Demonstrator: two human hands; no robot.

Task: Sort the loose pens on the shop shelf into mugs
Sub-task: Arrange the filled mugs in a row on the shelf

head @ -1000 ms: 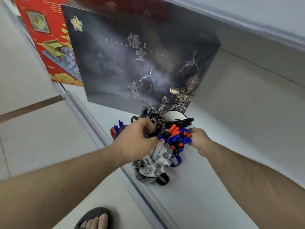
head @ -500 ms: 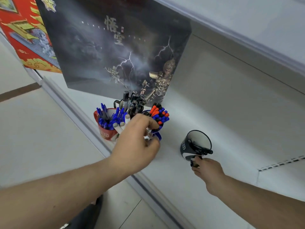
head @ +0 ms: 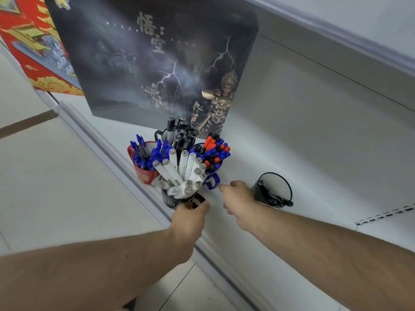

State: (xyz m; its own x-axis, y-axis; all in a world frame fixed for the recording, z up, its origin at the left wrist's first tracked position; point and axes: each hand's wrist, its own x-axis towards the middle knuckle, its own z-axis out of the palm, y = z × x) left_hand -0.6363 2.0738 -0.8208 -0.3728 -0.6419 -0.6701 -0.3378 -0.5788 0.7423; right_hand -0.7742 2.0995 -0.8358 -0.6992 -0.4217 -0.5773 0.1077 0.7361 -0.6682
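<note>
The left hand grips the handle of the marker mug, likely to slide it. The right hand holds nothing, its fingers loosely curled beside the black mug.

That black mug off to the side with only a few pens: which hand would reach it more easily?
The right hand, probably. It hovers beside the black mug, while the left hand holds the handle of the mug of white markers.

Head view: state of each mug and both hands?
Red mug: upright, full of blue pens.
Blue mug: upright, packed with red, blue, black pens.
Front black mug: upright, full of white markers.
Right black mug: tilted, few black pens.
Left hand: grips front mug's handle.
Right hand: open, holds nothing.
</note>
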